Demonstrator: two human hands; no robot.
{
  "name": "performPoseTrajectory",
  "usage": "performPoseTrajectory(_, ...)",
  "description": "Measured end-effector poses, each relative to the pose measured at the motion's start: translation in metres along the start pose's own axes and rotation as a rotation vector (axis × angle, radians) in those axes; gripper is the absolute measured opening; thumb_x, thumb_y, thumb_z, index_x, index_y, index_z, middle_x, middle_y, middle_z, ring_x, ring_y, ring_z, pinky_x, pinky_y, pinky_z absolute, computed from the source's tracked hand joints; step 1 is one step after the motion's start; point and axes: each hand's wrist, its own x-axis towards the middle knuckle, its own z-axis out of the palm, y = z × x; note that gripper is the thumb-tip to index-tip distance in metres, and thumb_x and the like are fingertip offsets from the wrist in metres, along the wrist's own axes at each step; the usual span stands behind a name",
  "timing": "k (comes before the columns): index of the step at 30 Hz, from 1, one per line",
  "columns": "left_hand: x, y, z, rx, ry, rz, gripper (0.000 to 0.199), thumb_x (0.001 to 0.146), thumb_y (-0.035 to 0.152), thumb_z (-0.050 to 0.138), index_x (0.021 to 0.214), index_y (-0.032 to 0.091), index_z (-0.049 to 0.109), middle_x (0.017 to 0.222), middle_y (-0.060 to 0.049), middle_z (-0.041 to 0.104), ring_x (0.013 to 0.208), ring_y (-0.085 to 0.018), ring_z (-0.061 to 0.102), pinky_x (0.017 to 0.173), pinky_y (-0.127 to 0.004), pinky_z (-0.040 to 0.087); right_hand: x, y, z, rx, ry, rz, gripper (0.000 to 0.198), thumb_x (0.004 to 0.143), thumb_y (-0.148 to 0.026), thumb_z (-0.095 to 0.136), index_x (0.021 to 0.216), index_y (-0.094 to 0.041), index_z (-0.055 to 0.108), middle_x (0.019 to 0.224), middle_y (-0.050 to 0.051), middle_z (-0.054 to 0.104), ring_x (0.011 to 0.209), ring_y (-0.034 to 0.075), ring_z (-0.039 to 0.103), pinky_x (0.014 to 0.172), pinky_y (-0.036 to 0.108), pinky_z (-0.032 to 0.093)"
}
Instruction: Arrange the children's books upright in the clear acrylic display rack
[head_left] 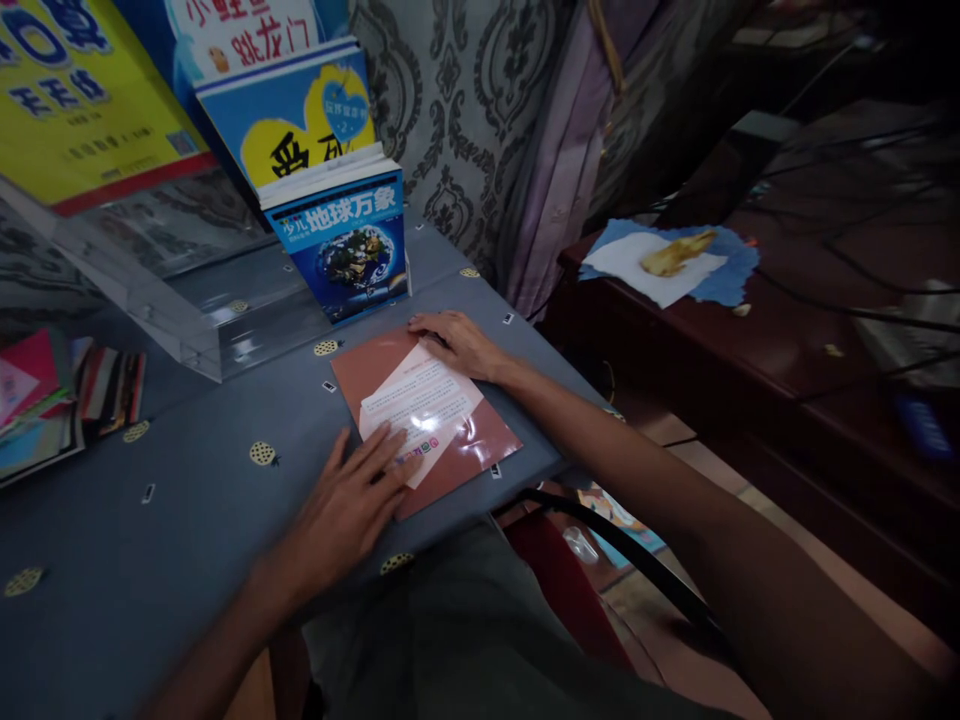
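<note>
A thin glossy brown booklet (482,452) with a pale panel of printed text lies flat on the table, catching a bright reflection. My left hand (345,500) rests on its lower left side, fingers stretched out and apart, tips over the printed panel. At the upper edge lies my right hand (461,345), its fingers spread and slightly bent over the booklet's far corner. Neither hand grips anything that I can see. Just beyond the booklet stands a blue book (360,255) with a globe on its cover.
More upright books (300,125) lean behind the globe book, beside a clear plastic stand (199,340). Several booklets (45,400) lie at the left on the patterned tablecloth (187,540). To the right, a dark red table (817,390) bears a blue cloth (724,285) and cables.
</note>
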Motion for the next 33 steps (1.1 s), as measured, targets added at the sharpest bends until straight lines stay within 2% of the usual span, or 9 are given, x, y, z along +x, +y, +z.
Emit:
performPoseTrajectory(3,0.008,0.007,0.001,-0.002,-0.043,0.098,0.057,0.097,0.008,0.038,0.148,0.032,0.043,0.158,-0.004,0.043,0.152,-0.026,0.025,0.123,-0.061,0.019,-0.001,-0.003,-0.001,-0.008,0.004,0.026,0.036,0.096,-0.019,0.046,0.129,-0.02,0.062,0.136,0.01,0.065,0.13,0.024,0.057,0.111,0.048,0.038)
performPoseTrajectory(6,0.019,0.012,0.002,0.02,-0.068,0.135,0.061,0.094,0.004,0.042,0.147,0.031,0.044,0.16,-0.005,0.039,0.153,-0.027,0.023,0.122,-0.063,0.017,0.0,-0.004,-0.001,-0.01,0.004,0.028,0.037,0.096,-0.019,0.047,0.129,-0.02,0.062,0.136,0.009,0.065,0.129,0.024,0.057,0.112,0.049,0.038)
performPoseTrajectory(13,0.058,0.031,0.007,0.054,-0.116,0.179,0.059,0.095,0.009,0.048,0.151,0.029,0.039,0.165,-0.013,0.025,0.154,-0.032,0.017,0.121,-0.064,0.018,0.002,-0.002,-0.001,0.005,0.0,0.015,0.037,0.096,-0.02,0.047,0.129,-0.02,0.063,0.134,0.009,0.067,0.128,0.025,0.058,0.11,0.048,0.039)
performPoseTrajectory(17,0.08,0.043,0.012,0.051,-0.118,0.187,0.054,0.099,0.014,0.044,0.151,0.027,0.038,0.164,-0.018,0.025,0.154,-0.033,0.015,0.12,-0.064,0.021,0.001,-0.001,-0.001,0.012,-0.001,0.029,0.037,0.094,-0.02,0.049,0.129,-0.021,0.063,0.136,0.008,0.065,0.13,0.024,0.056,0.112,0.048,0.038)
performPoseTrajectory(21,0.088,0.045,0.013,0.029,-0.108,0.177,0.05,0.1,0.015,0.042,0.148,0.03,0.043,0.163,-0.014,0.03,0.154,-0.032,0.019,0.12,-0.061,0.023,0.002,-0.001,-0.003,0.114,0.026,0.052,0.034,0.096,-0.021,0.047,0.125,-0.022,0.065,0.129,0.006,0.069,0.123,0.023,0.061,0.11,0.045,0.041)
performPoseTrajectory(25,0.095,0.026,0.006,0.012,-0.097,0.117,0.045,0.104,0.023,0.035,0.147,0.029,0.044,0.161,-0.01,0.037,0.152,-0.028,0.026,0.121,-0.056,0.027,0.007,0.005,-0.006,0.412,0.113,0.161,0.034,0.101,-0.037,0.044,0.121,-0.021,0.067,0.122,0.006,0.072,0.115,0.022,0.065,0.105,0.043,0.048)
performPoseTrajectory(29,0.115,-0.018,-0.001,0.051,0.019,-0.119,0.048,0.103,0.03,0.037,0.15,0.019,0.041,0.161,-0.015,0.035,0.152,-0.029,0.025,0.121,-0.057,0.025,0.012,0.012,-0.005,0.741,0.197,0.246,0.052,0.099,-0.061,0.043,0.118,-0.019,0.067,0.123,0.01,0.071,0.115,0.023,0.066,0.106,0.044,0.049)
performPoseTrajectory(31,0.125,-0.038,-0.004,0.035,0.05,-0.188,0.051,0.103,0.032,0.038,0.151,0.016,0.039,0.162,-0.016,0.033,0.153,-0.03,0.023,0.12,-0.059,0.023,0.014,0.013,-0.005,0.789,0.197,0.265,0.056,0.097,-0.065,0.045,0.117,-0.018,0.067,0.124,0.011,0.07,0.115,0.024,0.067,0.108,0.045,0.049)
performPoseTrajectory(33,0.132,-0.046,-0.004,0.004,0.043,-0.198,0.052,0.102,0.033,0.039,0.151,0.015,0.039,0.161,-0.017,0.034,0.153,-0.03,0.023,0.12,-0.061,0.021,0.014,0.013,-0.005,0.778,0.188,0.281,0.056,0.097,-0.065,0.046,0.117,-0.018,0.067,0.125,0.012,0.07,0.117,0.024,0.066,0.109,0.046,0.048)
